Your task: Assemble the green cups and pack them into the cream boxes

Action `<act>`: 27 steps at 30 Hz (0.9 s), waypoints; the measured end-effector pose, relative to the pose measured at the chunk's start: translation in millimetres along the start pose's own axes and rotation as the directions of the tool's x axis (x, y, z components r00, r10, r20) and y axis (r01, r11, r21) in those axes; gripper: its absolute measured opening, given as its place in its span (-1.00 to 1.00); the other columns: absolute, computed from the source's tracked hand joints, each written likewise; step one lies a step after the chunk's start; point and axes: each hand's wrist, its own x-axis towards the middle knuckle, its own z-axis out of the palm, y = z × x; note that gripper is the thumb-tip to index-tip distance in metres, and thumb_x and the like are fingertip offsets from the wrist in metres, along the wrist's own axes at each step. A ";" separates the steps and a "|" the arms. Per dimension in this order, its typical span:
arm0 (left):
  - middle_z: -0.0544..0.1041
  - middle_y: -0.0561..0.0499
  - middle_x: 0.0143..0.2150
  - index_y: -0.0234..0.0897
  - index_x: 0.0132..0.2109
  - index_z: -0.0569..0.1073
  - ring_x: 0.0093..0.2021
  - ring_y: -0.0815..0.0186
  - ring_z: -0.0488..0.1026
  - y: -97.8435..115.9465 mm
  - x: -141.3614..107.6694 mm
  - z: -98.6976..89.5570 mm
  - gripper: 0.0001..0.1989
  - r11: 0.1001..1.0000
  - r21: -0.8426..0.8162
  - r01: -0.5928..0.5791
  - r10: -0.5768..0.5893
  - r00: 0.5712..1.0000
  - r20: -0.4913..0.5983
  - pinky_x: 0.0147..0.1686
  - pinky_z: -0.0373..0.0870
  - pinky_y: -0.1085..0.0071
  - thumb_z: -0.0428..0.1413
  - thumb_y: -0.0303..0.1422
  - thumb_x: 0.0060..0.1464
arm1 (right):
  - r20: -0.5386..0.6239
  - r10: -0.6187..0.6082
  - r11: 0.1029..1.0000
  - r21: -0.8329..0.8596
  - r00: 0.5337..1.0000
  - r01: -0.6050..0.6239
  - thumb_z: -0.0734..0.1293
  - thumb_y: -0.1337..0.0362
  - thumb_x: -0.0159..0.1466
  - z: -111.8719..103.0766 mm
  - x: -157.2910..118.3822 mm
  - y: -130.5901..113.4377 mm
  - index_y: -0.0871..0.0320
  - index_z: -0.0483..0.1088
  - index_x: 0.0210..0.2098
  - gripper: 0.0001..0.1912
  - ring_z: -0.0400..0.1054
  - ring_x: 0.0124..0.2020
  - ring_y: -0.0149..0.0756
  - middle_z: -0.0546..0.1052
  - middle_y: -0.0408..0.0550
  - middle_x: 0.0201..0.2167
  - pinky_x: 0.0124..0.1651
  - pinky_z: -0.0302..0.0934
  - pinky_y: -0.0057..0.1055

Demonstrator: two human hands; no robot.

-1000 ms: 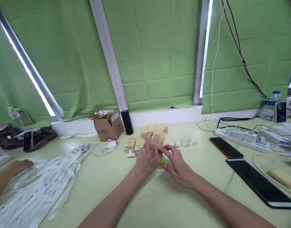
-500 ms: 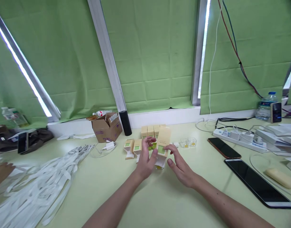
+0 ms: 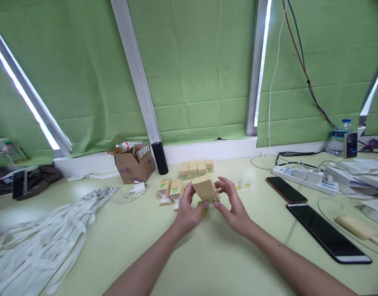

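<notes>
Above the table (image 3: 213, 263), left hand (image 3: 189, 211) and right hand (image 3: 235, 211) pinch 1 tilted tan box (image 3: 204, 187) between their fingers (image 3: 203, 206).

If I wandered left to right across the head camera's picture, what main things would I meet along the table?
White straps, cardboard box, black cylinder, left hand, tan carton, right hand, reddish-edged phone, water bottle.
</notes>
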 end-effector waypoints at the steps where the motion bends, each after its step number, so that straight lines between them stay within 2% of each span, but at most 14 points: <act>1: 0.51 -0.22 0.19 -0.20 0.23 0.35 0.23 0.01 0.46 -0.2 -1.0 0.0 -0.45 0.999 0.049 -0.016 0.017 1.000 -0.005 0.23 0.41 0.03 0.30 -0.29 0.15 | 0.001 -0.005 1.000 -0.027 1.000 0.005 0.30 0.20 0.41 -1.1 0.7 -0.3 -0.06 0.07 0.38 -0.40 0.30 0.24 -0.02 0.39 0.10 0.22 0.26 0.27 0.04; 3: 0.53 -0.19 0.16 -0.18 0.21 0.38 0.19 0.03 0.48 1.1 -2.4 0.2 -0.51 0.987 0.138 -0.077 0.079 0.997 -0.005 0.20 0.44 0.04 0.28 -0.34 0.16 | 0.002 -0.030 0.997 -0.074 1.000 0.030 0.30 0.27 0.38 -2.9 1.8 -1.6 -0.05 0.20 0.31 -0.47 0.27 0.26 0.00 0.38 0.09 0.23 0.28 0.27 0.06; 6: 0.52 -0.18 0.17 -0.15 0.19 0.39 0.21 0.05 0.47 5.2 -2.4 0.7 -0.57 0.937 0.246 -0.247 0.246 0.969 0.039 0.21 0.44 0.02 0.23 -0.40 0.20 | -0.002 -0.087 0.989 -0.123 0.996 0.086 0.29 0.36 0.31 -4.3 2.9 -4.1 -0.04 0.24 0.27 -0.46 0.22 0.30 0.03 0.37 0.08 0.23 0.31 0.24 0.08; 9: 0.46 -0.20 0.22 -0.13 0.18 0.39 0.25 0.05 0.43 8.3 -1.4 1.1 -0.61 0.849 0.339 -0.406 0.405 0.911 0.077 0.22 0.44 0.01 0.18 -0.46 0.24 | -0.019 -0.124 0.977 -0.176 0.992 0.119 0.25 0.44 0.26 -4.4 3.3 -5.7 -0.03 0.25 0.24 -0.43 0.19 0.32 0.05 0.33 0.10 0.22 0.33 0.21 0.13; 13: 0.43 -0.19 0.16 -0.13 0.14 0.37 0.21 0.07 0.43 7.2 -1.2 1.5 -0.64 0.709 0.474 -0.522 0.549 0.830 0.092 0.13 0.49 0.03 0.15 -0.50 0.24 | -0.064 -0.192 0.956 -0.239 0.979 0.171 0.23 0.45 0.28 -3.6 2.3 -4.8 -0.04 0.27 0.18 -0.49 0.20 0.29 0.07 0.27 0.12 0.18 0.27 0.26 0.17; 18: 0.41 -0.12 0.08 -0.10 0.03 0.35 0.14 0.09 0.43 4.2 -3.2 2.0 -0.66 0.578 0.595 -0.558 0.652 0.754 0.073 0.06 0.49 0.03 0.14 -0.57 0.18 | -0.094 -0.299 0.911 -0.326 0.950 0.254 0.23 0.45 0.33 -4.1 1.9 -3.2 -0.09 0.27 0.15 -0.55 0.22 0.19 0.04 0.24 0.10 0.13 0.15 0.32 0.12; 22: 0.41 -0.10 0.05 -0.09 -0.02 0.33 0.10 0.12 0.43 5.1 -4.2 1.4 -0.66 0.539 0.646 -0.541 0.660 0.747 0.075 0.04 0.48 0.05 0.13 -0.60 0.16 | -0.106 -0.376 0.869 -0.386 0.920 0.310 0.24 0.45 0.34 -6.2 2.3 -2.6 -0.14 0.27 0.17 -0.52 0.22 0.14 0.03 0.23 0.07 0.09 0.11 0.30 0.11; 27: 0.41 -0.09 0.05 -0.08 -0.02 0.32 0.11 0.11 0.43 5.6 -3.9 0.0 -0.66 0.541 0.637 -0.549 0.664 0.744 0.076 0.04 0.48 0.04 0.13 -0.59 0.16 | -0.105 -0.389 0.852 -0.420 0.915 0.314 0.25 0.43 0.34 -6.8 0.7 -0.1 -0.17 0.29 0.16 -0.53 0.24 0.15 0.07 0.25 0.06 0.10 0.13 0.27 0.16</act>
